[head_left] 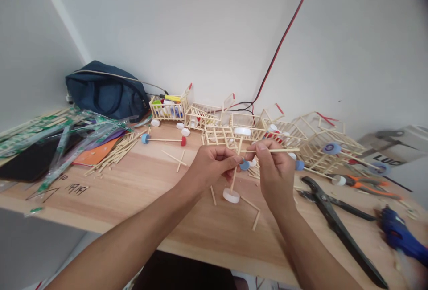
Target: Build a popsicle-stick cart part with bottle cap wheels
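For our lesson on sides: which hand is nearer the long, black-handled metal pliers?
Right: the right hand is left of the pliers; the left hand is farther left, beyond the right.

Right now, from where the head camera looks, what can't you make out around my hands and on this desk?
All in the head view:
Stick with white end caps: its middle is covered by the left hand.
Stick in the right hand: partly covered by that hand's fingers.
Blue glue gun: blurred, cut off by the right edge.
Navy bag: its fabric hides any contents.
Grey box: blur obscures the lettering's end.
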Action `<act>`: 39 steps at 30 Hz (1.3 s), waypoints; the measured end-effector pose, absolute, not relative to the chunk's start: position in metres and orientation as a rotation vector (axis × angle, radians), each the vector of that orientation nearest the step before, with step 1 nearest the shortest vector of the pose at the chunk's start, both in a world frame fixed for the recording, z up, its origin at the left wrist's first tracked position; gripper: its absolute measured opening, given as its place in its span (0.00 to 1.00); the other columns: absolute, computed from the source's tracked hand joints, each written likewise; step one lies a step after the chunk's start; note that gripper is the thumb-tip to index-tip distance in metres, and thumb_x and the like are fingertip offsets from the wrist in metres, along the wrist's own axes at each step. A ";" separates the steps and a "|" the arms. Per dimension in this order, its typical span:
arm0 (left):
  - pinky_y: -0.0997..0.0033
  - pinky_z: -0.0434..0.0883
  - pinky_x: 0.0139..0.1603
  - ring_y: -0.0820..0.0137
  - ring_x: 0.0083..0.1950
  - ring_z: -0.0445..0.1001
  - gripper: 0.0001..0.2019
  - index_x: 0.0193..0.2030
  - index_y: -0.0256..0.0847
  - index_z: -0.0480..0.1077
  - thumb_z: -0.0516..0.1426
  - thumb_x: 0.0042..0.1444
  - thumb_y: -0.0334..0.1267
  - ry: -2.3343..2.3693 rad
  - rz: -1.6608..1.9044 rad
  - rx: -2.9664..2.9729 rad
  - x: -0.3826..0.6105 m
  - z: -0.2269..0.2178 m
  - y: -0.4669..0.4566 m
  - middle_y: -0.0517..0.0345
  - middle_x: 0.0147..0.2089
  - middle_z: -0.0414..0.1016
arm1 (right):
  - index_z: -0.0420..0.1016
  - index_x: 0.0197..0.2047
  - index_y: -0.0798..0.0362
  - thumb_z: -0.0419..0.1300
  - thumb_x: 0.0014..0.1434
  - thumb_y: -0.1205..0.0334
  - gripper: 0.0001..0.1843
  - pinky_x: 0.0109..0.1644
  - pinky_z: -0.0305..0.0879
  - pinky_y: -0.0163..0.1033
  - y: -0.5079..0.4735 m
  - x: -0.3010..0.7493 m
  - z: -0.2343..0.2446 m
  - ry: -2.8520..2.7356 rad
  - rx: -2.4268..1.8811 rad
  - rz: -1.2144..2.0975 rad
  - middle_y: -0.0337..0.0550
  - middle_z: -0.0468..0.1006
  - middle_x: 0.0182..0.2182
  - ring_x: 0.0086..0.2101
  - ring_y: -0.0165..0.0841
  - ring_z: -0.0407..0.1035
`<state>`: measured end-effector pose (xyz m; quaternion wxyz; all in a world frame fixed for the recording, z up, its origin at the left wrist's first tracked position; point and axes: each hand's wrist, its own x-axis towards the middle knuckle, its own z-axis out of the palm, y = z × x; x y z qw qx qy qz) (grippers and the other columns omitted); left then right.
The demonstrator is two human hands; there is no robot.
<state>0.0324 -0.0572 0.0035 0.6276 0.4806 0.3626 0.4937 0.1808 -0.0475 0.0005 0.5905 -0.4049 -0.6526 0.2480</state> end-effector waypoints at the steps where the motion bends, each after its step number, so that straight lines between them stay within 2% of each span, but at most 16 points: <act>1: 0.77 0.68 0.25 0.79 0.22 0.66 0.14 0.25 0.34 0.73 0.66 0.45 0.45 0.835 1.132 1.098 0.033 0.003 -0.057 0.59 0.24 0.72 | 0.72 0.31 0.53 0.54 0.64 0.58 0.13 0.33 0.63 0.36 -0.048 0.180 0.001 -1.517 -0.940 0.577 0.38 0.75 0.25 0.26 0.30 0.69; 18: 0.77 0.68 0.27 0.78 0.23 0.67 0.13 0.27 0.33 0.73 0.64 0.48 0.44 0.816 1.170 1.080 0.032 0.004 -0.057 0.59 0.24 0.71 | 0.72 0.33 0.52 0.52 0.66 0.60 0.12 0.39 0.62 0.39 -0.051 0.177 -0.002 -1.549 -0.896 0.533 0.39 0.74 0.28 0.32 0.32 0.69; 27: 0.76 0.68 0.28 0.79 0.23 0.67 0.13 0.27 0.34 0.73 0.65 0.47 0.44 0.805 1.171 1.066 0.031 0.000 -0.055 0.60 0.24 0.71 | 0.74 0.36 0.52 0.51 0.66 0.58 0.13 0.39 0.62 0.40 -0.052 0.176 -0.004 -1.547 -0.893 0.521 0.40 0.74 0.29 0.33 0.33 0.69; 39: 0.77 0.67 0.27 0.79 0.23 0.66 0.14 0.28 0.34 0.74 0.64 0.47 0.45 0.804 1.178 1.064 0.031 0.002 -0.056 0.61 0.23 0.69 | 0.72 0.38 0.51 0.50 0.67 0.56 0.13 0.42 0.63 0.41 -0.050 0.176 -0.008 -1.535 -0.877 0.643 0.40 0.73 0.31 0.34 0.33 0.68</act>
